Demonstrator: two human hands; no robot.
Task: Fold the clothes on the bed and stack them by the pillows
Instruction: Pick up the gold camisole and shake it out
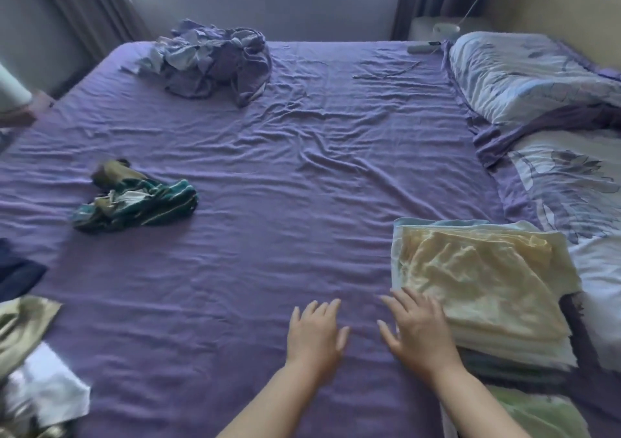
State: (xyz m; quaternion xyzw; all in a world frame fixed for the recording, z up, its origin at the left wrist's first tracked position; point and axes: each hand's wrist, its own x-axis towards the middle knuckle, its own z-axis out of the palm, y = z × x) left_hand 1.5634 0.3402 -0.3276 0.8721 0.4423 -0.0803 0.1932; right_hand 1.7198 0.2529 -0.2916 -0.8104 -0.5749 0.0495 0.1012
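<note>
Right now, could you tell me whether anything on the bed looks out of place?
Yes: a crumpled green striped garment and a purple heap lie unfolded, far from the folded stack by the pillows.

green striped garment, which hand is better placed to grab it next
Left, probably. The green striped garment lies crumpled far off to the left, and the left hand is open on the sheet nearer that side. The right hand sits against the folded stack.
</note>
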